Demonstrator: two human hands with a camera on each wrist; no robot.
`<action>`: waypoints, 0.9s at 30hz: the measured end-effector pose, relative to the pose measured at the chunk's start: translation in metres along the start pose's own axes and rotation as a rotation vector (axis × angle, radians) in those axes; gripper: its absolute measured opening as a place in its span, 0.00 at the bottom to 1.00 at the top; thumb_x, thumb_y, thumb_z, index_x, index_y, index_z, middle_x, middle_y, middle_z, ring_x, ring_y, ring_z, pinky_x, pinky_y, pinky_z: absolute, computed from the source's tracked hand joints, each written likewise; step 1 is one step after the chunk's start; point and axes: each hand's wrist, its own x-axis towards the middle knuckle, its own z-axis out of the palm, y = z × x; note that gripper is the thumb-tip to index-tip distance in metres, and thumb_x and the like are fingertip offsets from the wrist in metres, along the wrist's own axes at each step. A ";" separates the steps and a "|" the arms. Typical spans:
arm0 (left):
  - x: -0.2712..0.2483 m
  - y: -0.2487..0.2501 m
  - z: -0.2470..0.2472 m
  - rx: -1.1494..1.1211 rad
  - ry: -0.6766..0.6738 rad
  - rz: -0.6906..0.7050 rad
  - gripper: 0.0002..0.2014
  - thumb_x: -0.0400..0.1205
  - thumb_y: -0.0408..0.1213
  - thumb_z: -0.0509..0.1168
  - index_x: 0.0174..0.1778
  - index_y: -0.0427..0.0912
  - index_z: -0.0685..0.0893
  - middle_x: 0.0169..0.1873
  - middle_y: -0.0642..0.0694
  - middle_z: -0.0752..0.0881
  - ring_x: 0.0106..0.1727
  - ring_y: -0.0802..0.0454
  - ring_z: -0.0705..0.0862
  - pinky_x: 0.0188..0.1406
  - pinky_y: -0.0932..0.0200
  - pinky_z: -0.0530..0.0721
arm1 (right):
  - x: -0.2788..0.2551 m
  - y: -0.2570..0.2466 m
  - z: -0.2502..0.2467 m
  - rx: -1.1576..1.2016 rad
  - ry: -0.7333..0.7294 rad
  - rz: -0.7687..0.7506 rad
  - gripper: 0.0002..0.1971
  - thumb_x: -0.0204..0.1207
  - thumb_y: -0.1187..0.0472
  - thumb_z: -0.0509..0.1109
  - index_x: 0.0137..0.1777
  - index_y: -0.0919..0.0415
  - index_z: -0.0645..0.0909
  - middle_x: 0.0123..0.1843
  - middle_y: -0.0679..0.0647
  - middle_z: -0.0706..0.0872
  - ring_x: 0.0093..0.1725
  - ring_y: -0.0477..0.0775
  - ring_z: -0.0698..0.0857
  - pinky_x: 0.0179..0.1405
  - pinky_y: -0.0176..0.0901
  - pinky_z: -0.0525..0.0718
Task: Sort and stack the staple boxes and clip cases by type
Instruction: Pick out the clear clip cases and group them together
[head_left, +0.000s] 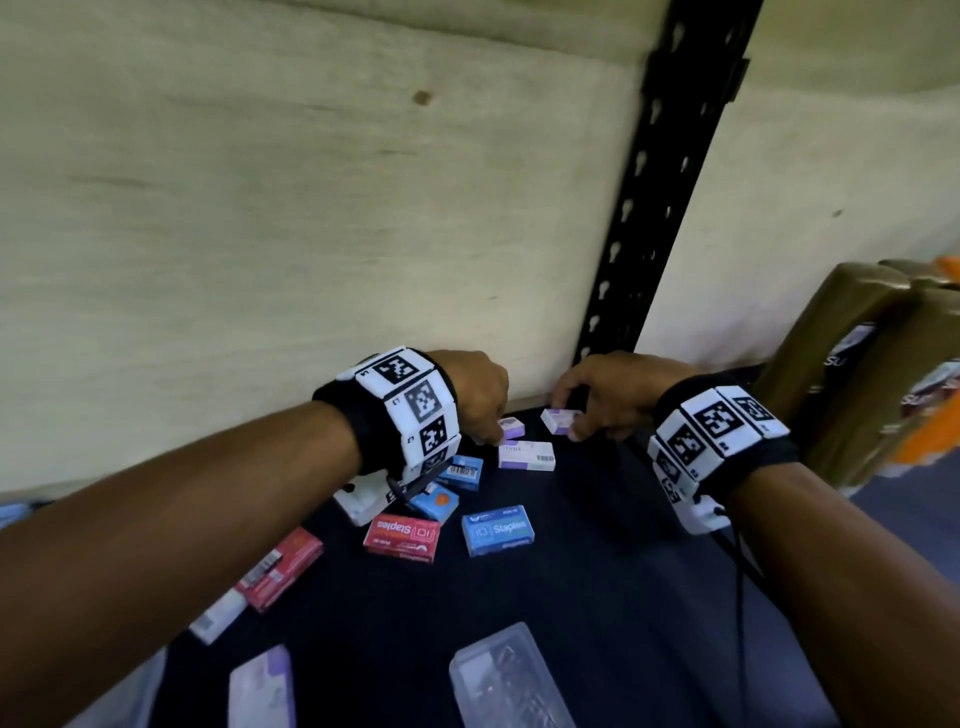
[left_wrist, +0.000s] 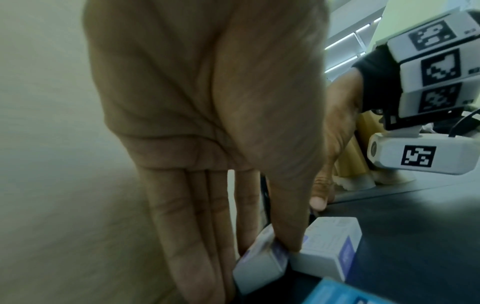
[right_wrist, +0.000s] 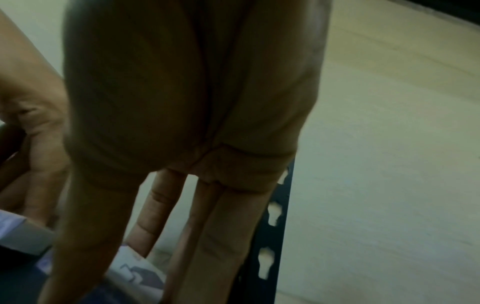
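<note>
Both hands work at the far edge of the black mat (head_left: 597, 597), close to the black slotted post (head_left: 644, 249). Left hand (head_left: 480, 395) pinches a small white-and-purple box (head_left: 511, 429) between thumb and fingers; in the left wrist view the box stands tilted and touches a second purple box (head_left: 527, 455) lying flat on the mat, on the side away from the post. Right hand (head_left: 608, 400) pinches a third purple box (head_left: 560, 419), just in front of the post's foot.

Other boxes lie farther from the post: blue ones (head_left: 497, 530), a red staples box (head_left: 401, 536), and a clear clip case (head_left: 506, 675) farthest of all.

I think the risks are these. The tilted box is held only by fingertips, so it may slip or knock the flat box out of line. Both hands are very near each other and could collide. A box pushed too far could also go off the mat's edge beside the post.
</note>
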 end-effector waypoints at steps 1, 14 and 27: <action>0.000 0.001 0.000 -0.014 -0.009 0.005 0.16 0.83 0.51 0.66 0.55 0.44 0.90 0.52 0.47 0.89 0.51 0.50 0.84 0.37 0.61 0.77 | 0.001 0.001 0.001 -0.002 -0.002 -0.003 0.17 0.70 0.54 0.83 0.58 0.43 0.86 0.41 0.45 0.86 0.37 0.55 0.90 0.45 0.50 0.93; -0.001 -0.002 0.005 -0.053 0.082 -0.058 0.24 0.74 0.53 0.77 0.56 0.37 0.87 0.51 0.43 0.89 0.50 0.44 0.88 0.49 0.53 0.87 | 0.007 0.002 0.004 -0.054 0.028 -0.031 0.19 0.70 0.51 0.82 0.61 0.43 0.86 0.37 0.44 0.83 0.26 0.49 0.85 0.41 0.44 0.91; -0.085 -0.055 -0.009 -0.087 0.158 -0.095 0.22 0.78 0.52 0.74 0.64 0.43 0.86 0.57 0.49 0.87 0.54 0.52 0.84 0.52 0.58 0.81 | -0.002 0.004 0.001 0.010 -0.033 -0.039 0.25 0.72 0.56 0.82 0.68 0.48 0.81 0.45 0.54 0.88 0.44 0.64 0.91 0.50 0.59 0.91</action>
